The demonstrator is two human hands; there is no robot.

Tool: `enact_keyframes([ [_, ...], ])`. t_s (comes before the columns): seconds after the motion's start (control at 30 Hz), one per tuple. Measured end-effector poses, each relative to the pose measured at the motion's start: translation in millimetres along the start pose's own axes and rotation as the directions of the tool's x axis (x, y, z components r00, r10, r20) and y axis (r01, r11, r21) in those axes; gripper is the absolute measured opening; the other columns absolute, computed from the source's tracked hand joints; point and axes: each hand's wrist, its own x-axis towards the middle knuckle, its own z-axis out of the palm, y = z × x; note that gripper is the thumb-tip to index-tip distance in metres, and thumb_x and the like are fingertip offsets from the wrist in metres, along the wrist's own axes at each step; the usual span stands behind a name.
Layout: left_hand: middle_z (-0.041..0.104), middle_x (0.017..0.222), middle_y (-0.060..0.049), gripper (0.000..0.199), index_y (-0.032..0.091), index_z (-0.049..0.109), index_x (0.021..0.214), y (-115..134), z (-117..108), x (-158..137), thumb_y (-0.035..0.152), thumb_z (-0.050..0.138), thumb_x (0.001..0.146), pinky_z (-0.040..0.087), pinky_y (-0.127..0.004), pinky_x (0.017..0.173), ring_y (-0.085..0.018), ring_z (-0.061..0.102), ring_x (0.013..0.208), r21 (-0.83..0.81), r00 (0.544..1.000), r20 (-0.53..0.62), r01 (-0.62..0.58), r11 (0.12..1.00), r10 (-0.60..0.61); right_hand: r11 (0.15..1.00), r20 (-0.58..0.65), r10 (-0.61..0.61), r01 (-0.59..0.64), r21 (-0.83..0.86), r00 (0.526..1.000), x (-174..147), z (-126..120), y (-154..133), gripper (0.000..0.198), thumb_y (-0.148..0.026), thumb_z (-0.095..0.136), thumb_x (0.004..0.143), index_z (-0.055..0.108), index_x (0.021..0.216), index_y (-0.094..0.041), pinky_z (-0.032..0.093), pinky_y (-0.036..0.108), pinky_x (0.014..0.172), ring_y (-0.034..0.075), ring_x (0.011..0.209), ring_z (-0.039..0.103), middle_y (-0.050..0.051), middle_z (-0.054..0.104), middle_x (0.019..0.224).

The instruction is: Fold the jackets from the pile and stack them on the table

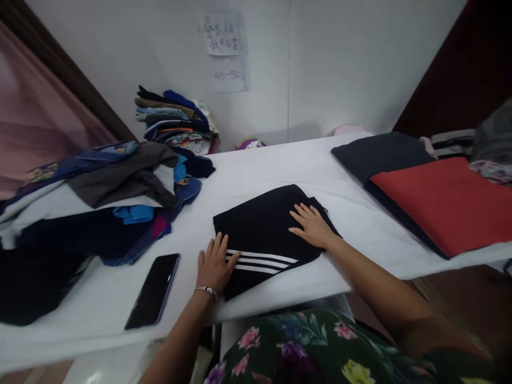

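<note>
A black garment with three white stripes lies folded on the white-covered table in front of me. My left hand rests on its left edge, over the ends of the stripes, fingers stretched out. On the right part of the cloth my right hand lies flat with its fingers spread. Neither hand grips the fabric. The garment's exact kind cannot be made out from this fold.
Loose clothes are heaped at the left, near a black phone. Behind them rises a folded clothes stack. To the right lie a folded red garment and a dark grey one. Paper notes hang on the wall.
</note>
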Motion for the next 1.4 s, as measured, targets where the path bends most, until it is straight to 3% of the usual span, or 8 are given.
enact_keyframes([
  [0.17, 0.032, 0.15, -0.013, 0.055, 0.014, 0.037, 0.141, -15, -7, 7, 0.04, 0.036, 0.093, 0.026, -0.053, 0.109, -0.027, 0.027, 0.139, -0.059, 0.986, 0.059, 0.156, 0.986, -0.153, 1.0, -0.015, -0.019, 0.019, -0.017, 1.0, -1, 4, 2, 0.066, -0.064, 0.03, 0.089, 0.042, 0.14, -0.023, 0.016, 0.049, 0.114, 0.027, 0.141, 0.02, 0.009, 0.031, 0.151],
  [0.37, 0.025, 0.153, -0.013, 0.057, 0.016, 0.035, 0.142, 5, -23, 47, 0.045, 0.035, 0.093, 0.023, -0.053, 0.11, -0.027, 0.022, 0.141, -0.113, 0.989, -0.112, 0.088, 0.99, -0.1, 0.999, -0.003, -0.014, 0.014, -0.046, 1.0, -1, 6, 4, 0.065, -0.062, 0.033, 0.089, 0.044, 0.138, -0.021, 0.017, 0.049, 0.113, 0.028, 0.141, 0.022, 0.011, 0.033, 0.15],
  [0.57, 0.028, 0.152, -0.011, 0.058, 0.017, 0.039, 0.14, 11, -1, 73, 0.049, 0.032, 0.092, 0.019, -0.052, 0.112, -0.027, 0.02, 0.141, -0.173, 0.994, 0.022, 0.112, 0.979, -0.109, 0.992, 0.02, 0.002, -0.004, 0.129, 1.0, 6, -9, 0, 0.052, -0.052, 0.043, 0.089, 0.052, 0.132, -0.025, 0.021, 0.053, 0.111, 0.029, 0.139, 0.026, 0.01, 0.039, 0.146],
  [0.77, 0.028, 0.152, -0.01, 0.057, 0.019, 0.041, 0.139, 6, 4, 73, 0.05, 0.031, 0.092, 0.019, -0.05, 0.112, -0.026, 0.02, 0.141, -0.196, 0.994, 0.011, 0.11, 0.974, -0.11, 0.978, -0.064, -0.063, 0.074, 0.197, 0.996, 58, -19, -13, 0.052, -0.048, 0.041, 0.091, 0.045, 0.137, -0.025, 0.024, 0.051, 0.111, 0.028, 0.14, 0.024, 0.009, 0.036, 0.148],
  [1.03, 0.046, 0.141, -0.014, 0.052, 0.011, 0.045, 0.136, -24, 0, 107, 0.039, 0.035, 0.093, 0.031, -0.038, 0.108, -0.025, 0.037, 0.133, -0.292, 0.969, -0.123, 0.173, 0.941, -0.216, 0.966, 0.028, 0.192, -0.194, 0.169, 0.981, 141, -4, 23, 0.049, -0.043, 0.036, 0.094, 0.048, 0.135, -0.018, 0.031, 0.046, 0.107, 0.029, 0.133, 0.038, 0.012, 0.05, 0.138],
  [1.2, 0.064, 0.116, -0.01, 0.039, 0.014, 0.061, 0.117, -33, 5, 119, 0.032, 0.04, 0.09, 0.038, -0.033, 0.101, -0.021, 0.056, 0.112, -0.409, 0.954, -0.159, 0.171, 0.897, -0.254, 0.964, 0.049, 0.178, -0.184, 0.192, 0.983, 152, 0, 35, 0.044, -0.044, 0.043, 0.091, 0.06, 0.122, -0.018, 0.041, 0.036, 0.097, 0.023, 0.114, 0.057, 0.01, 0.064, 0.12],
  [1.4, 0.066, 0.101, -0.006, 0.025, 0.02, 0.068, 0.096, -41, 15, 121, 0.031, 0.05, 0.083, 0.043, -0.031, 0.093, -0.019, 0.059, 0.099, -0.533, 0.948, -0.22, 0.081, 0.842, -0.23, 0.971, -0.046, 0.154, -0.143, 0.191, 0.987, 149, -1, 35, 0.031, -0.038, 0.055, 0.084, 0.068, 0.103, -0.019, 0.041, 0.033, 0.092, 0.023, 0.105, 0.058, 0.008, 0.067, 0.109],
])
